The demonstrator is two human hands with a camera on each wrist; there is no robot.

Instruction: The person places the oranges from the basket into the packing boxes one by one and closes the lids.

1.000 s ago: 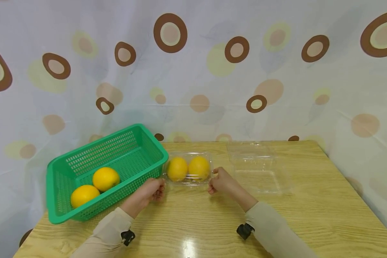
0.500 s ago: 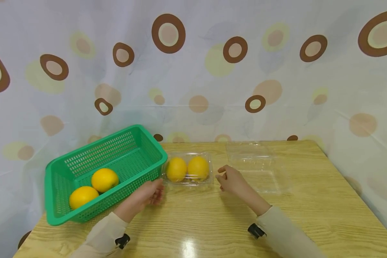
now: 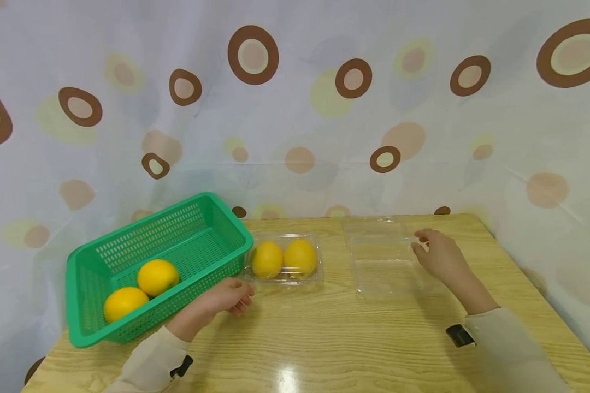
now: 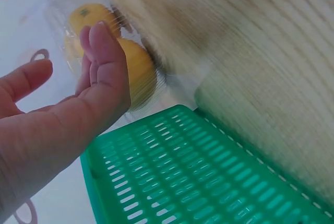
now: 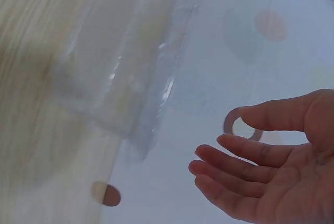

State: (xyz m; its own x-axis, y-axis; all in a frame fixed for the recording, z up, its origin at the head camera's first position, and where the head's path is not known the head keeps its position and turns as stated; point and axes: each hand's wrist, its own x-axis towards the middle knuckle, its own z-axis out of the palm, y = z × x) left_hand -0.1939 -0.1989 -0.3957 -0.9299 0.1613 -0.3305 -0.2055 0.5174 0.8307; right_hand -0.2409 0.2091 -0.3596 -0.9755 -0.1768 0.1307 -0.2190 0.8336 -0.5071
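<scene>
Two oranges (image 3: 300, 257) sit side by side inside a closed clear plastic clamshell box (image 3: 286, 238) in the middle of the table. Just in front of its left corner is my left hand (image 3: 226, 297), fingers relaxed and holding nothing; in the left wrist view its fingers (image 4: 107, 59) overlap the boxed oranges. My right hand (image 3: 442, 256) hovers at the right side of a second clear clamshell box (image 3: 381, 273), which stands with its lid (image 3: 373, 232) raised at the back. Nothing is between the right thumb and fingers (image 5: 235, 177), which are spread apart.
A green plastic basket (image 3: 226, 267) stands at the left, slanted, with two more oranges (image 3: 158, 277) in its near end. Its right corner is close beside the filled box. A patterned curtain (image 3: 295, 109) hangs behind the wooden table (image 3: 314, 338).
My right hand has let go of the filled box and moved right to the second box. The left hand has drawn slightly back from the filled box's corner, its fingers loosened.
</scene>
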